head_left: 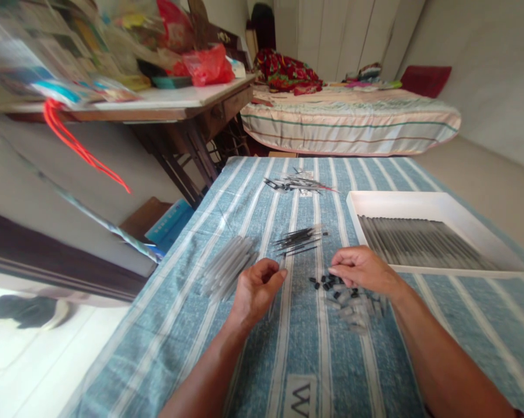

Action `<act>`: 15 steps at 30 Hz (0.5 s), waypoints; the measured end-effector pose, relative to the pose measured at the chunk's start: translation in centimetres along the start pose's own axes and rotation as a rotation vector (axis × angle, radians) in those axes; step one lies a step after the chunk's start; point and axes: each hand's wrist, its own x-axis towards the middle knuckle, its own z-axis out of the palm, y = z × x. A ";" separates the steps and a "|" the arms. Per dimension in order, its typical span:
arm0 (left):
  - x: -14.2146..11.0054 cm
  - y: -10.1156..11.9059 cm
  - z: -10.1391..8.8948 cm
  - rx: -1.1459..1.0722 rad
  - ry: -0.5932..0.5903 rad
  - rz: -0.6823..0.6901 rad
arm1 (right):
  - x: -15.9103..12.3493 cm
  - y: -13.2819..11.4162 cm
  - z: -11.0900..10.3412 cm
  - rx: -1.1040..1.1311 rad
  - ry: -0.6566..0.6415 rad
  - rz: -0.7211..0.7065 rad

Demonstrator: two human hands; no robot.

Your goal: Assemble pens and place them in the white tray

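My left hand (257,290) is closed in a pinch around a slim, greyish pen barrel (271,307), mostly covered by the fingers. Beside it on the left lies a bundle of translucent grey pen barrels (229,267). With thumb and forefinger together, my right hand (366,270) hovers just over a scatter of small black plugs (327,283); whatever sits at its fingertips is too small to name. Translucent grey pen caps (358,313) are heaped below that hand. Thin black refills (299,239) lie in a loose pile beyond both hands.
At right, a white shallow box (440,200) holds a row of dark-filled pens (423,241). More thin dark pieces (299,183) lie toward the table's far end. A striped blue cloth (340,371) covers the table. A cluttered desk (179,100) and a bed (353,119) stand beyond.
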 end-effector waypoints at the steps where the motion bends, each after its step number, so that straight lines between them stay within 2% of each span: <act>1: 0.0 0.0 0.1 -0.058 0.001 -0.036 | 0.0 0.1 -0.2 0.000 -0.037 0.018; 7: 0.3 0.3 0.1 -0.366 0.053 -0.165 | -0.1 0.7 -0.9 -0.002 -0.188 0.083; 15: 0.6 0.4 -0.3 -0.506 0.069 -0.207 | -0.3 0.8 -0.7 -0.066 -0.276 0.095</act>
